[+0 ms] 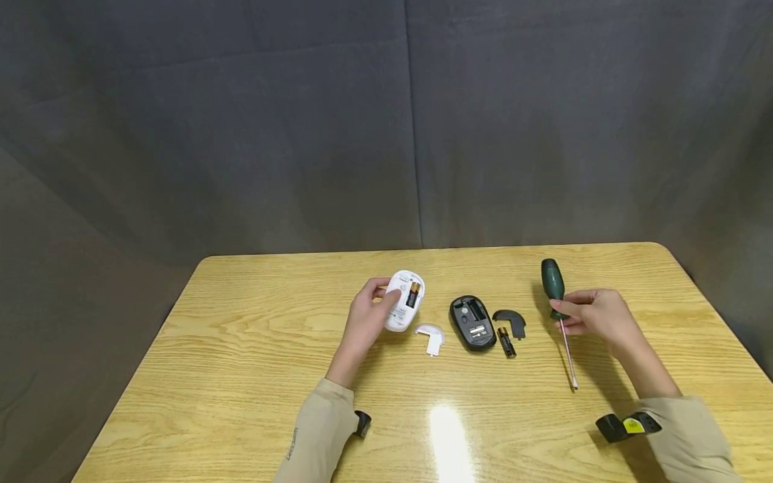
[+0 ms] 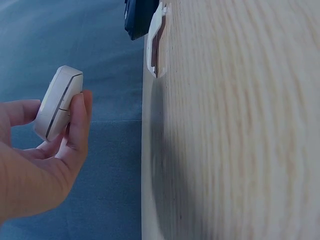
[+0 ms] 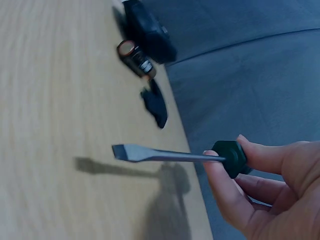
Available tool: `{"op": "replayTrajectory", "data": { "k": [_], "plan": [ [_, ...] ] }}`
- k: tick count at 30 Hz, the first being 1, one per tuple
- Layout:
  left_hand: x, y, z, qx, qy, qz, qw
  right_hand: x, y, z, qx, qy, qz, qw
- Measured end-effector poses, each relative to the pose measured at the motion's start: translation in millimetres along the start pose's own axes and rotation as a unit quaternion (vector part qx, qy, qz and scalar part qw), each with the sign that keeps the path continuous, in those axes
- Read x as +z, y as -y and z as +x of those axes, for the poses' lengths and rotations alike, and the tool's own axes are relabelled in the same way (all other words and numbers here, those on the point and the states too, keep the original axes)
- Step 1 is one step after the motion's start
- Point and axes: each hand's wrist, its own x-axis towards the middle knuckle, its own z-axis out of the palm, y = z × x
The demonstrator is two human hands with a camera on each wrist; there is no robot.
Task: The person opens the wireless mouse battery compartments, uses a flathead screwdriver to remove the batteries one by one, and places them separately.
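Observation:
My left hand (image 1: 368,314) grips a white computer mouse (image 1: 395,316), its underside turned up toward the head view. A battery (image 1: 413,295) sits in the mouse's uncovered compartment. In the left wrist view the mouse (image 2: 59,102) is held between thumb and fingers, off the table. Over at the right, my right hand (image 1: 598,314) pinches a flat-blade screwdriver (image 1: 552,282) near the front of its dark green handle. The blade (image 3: 132,153) points toward the near side of the table, and its shadow falls on the wood in the right wrist view.
Between the hands on the wooden table (image 1: 241,362) lie a white battery cover (image 1: 432,337), an upturned black mouse (image 1: 473,323) with its compartment uncovered, a loose battery (image 1: 506,343) and a black cover (image 1: 513,322). A grey curtain (image 1: 302,134) hangs behind the table.

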Motion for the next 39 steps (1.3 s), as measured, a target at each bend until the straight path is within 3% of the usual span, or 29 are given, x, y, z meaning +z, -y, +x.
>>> {"op": "replayTrajectory", "data": {
  "k": [10, 21, 25, 32, 36, 39],
  "plan": [
    [0.8, 2.3, 0.1, 0.007, 0.003, -0.013, 0.9999, 0, -15, -2, 0.026, 0.003, -0.041, 0.999],
    [0.6, 3.6, 1.1, -0.002, 0.006, -0.008, 0.9999, 3, -23, 0, 0.004, -0.018, -0.061, 0.998],
    [-0.2, 3.9, 1.3, -0.007, 0.006, -0.006, 0.9999, 5, -23, -1, -0.011, -0.029, -0.096, 0.995],
    [0.3, 4.9, 1.2, -0.022, 0.007, -0.012, 0.9997, 2, -16, -7, -0.052, -0.039, -0.221, 0.973],
    [0.8, 4.2, 0.1, -0.030, 0.007, -0.025, 0.9992, 9, -3, -11, -0.102, -0.101, -0.265, 0.953],
    [1.1, 3.8, -1.0, -0.025, 0.005, -0.027, 0.9993, 21, 12, -14, -0.148, -0.152, -0.262, 0.942]
  ]
}}
